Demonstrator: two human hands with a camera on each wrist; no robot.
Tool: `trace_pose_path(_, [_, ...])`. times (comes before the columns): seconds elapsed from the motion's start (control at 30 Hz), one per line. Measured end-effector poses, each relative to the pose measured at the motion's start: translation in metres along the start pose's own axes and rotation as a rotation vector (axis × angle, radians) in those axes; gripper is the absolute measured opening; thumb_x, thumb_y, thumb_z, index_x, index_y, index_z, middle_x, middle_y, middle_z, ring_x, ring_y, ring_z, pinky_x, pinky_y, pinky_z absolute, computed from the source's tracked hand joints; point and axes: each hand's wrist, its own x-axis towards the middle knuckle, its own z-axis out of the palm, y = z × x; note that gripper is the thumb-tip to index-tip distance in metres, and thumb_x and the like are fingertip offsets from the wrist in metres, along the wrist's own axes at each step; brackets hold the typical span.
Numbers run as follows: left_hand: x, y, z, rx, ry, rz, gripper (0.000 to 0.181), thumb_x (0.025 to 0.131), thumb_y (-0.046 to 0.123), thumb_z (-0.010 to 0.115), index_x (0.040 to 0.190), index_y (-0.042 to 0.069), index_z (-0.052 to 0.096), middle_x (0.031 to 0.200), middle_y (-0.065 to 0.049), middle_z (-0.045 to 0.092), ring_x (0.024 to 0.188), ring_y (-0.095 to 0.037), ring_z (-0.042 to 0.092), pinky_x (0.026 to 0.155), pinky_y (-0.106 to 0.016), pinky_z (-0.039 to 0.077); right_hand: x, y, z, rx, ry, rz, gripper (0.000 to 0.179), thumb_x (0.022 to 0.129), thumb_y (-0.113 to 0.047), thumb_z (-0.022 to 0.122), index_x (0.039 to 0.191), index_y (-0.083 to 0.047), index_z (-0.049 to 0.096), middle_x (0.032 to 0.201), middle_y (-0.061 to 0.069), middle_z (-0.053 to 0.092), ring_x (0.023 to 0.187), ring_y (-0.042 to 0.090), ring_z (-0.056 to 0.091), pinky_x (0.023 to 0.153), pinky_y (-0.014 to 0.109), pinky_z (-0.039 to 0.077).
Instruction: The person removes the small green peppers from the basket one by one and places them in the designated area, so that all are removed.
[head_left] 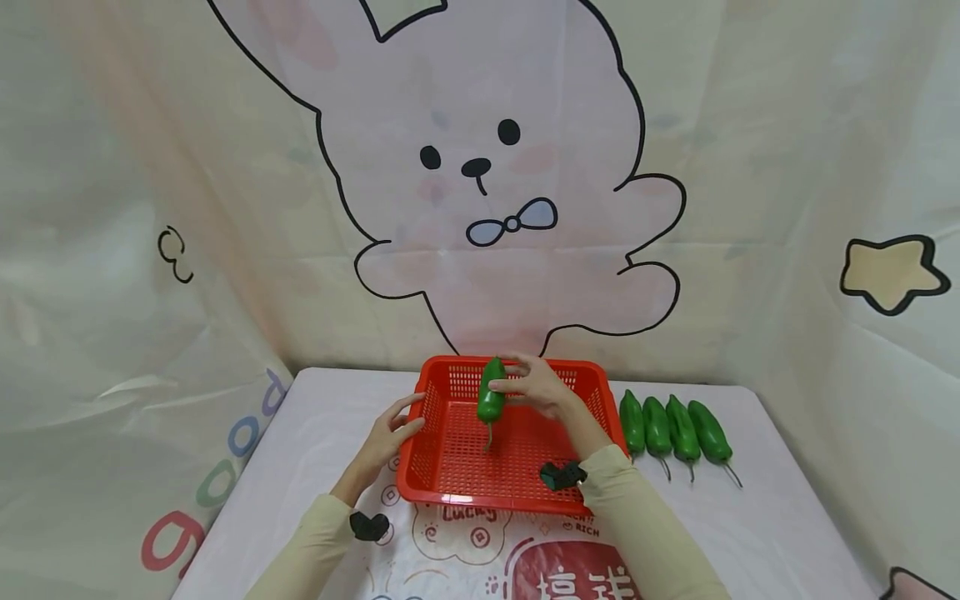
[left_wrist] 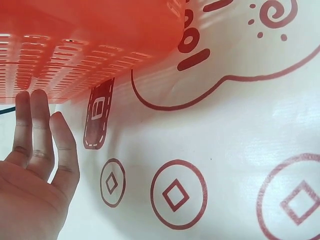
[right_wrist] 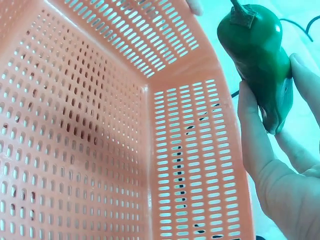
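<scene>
My right hand [head_left: 538, 387] pinches a green pepper [head_left: 491, 396] between thumb and fingers over the red plastic basket [head_left: 453, 454], its stem pointing down towards me in the head view. The right wrist view shows the thumb on one side of the smooth green pepper [right_wrist: 257, 55] and fingers on the other, beside the basket's rim. At the basket's left side is my left hand [head_left: 381, 440]. In the left wrist view its fingers [left_wrist: 41, 125] are extended, with the tips right at the slotted wall.
Several green peppers [head_left: 682, 429] lie in a row on the white table, right of the basket. Printed red drawings and lettering [head_left: 570, 571] cover the sheet in front. A curtain with a cartoon animal [head_left: 487, 275] hangs behind the table.
</scene>
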Motion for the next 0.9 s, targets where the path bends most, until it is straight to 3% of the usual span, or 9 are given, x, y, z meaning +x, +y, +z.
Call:
trace_pose_path(0.43, [0.002, -0.002, 0.001, 0.004, 0.01, -0.014, 0.052, 0.102, 0.019, 0.066, 0.151, 0.022, 0.049, 0.123, -0.021, 0.057, 0.101, -0.038, 0.065, 0.076, -0.047, 0.061, -0.025, -0.011, -0.013, -0.021, -0.004, -0.063, 0.072, 0.089, 0.003, 0.076, 0.152, -0.004, 0.041, 0.145, 0.026, 0.042, 0.116, 0.039, 0.06, 0.089, 0.049, 0.057])
trace_pose_path(0.9, [0.001, -0.001, 0.001, -0.006, 0.026, -0.028, 0.054, 0.099, 0.023, 0.069, 0.15, 0.021, 0.05, 0.122, -0.02, 0.057, 0.098, -0.035, 0.065, 0.075, -0.046, 0.061, -0.055, -0.015, -0.042, -0.032, 0.009, -0.126, 0.072, 0.09, 0.004, 0.075, 0.153, -0.007, 0.042, 0.147, 0.026, 0.04, 0.116, 0.036, 0.061, 0.09, 0.05, 0.056])
